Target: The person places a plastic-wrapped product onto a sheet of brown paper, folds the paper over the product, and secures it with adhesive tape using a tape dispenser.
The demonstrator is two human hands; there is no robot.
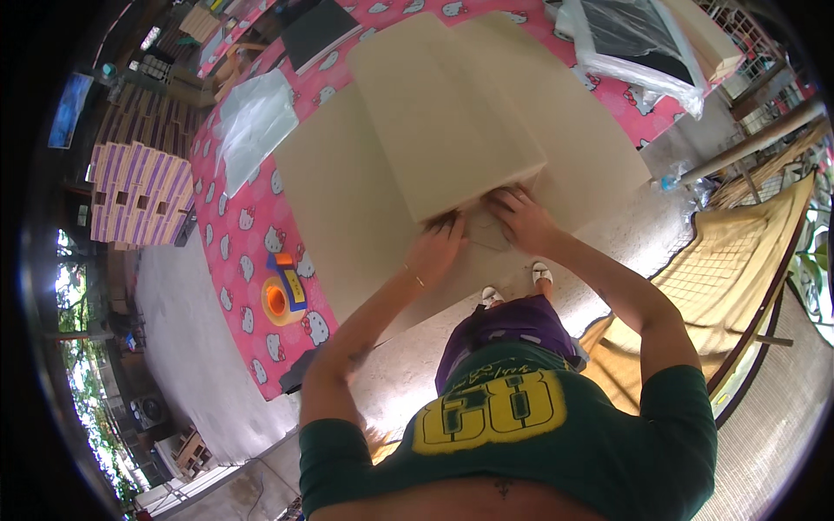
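Bright daylight spills in past the trees (76,382) over on the left, washed nearly white, and I catch a strong glare on the floor (641,241) to the right. The box (447,113) takes soft, even light, with shadow beneath its near end. The plastic sheet (254,122) shines pale. Far-off things blur slightly; edges curve into a black round border.

Head-worn fisheye — overhead, near, facing down
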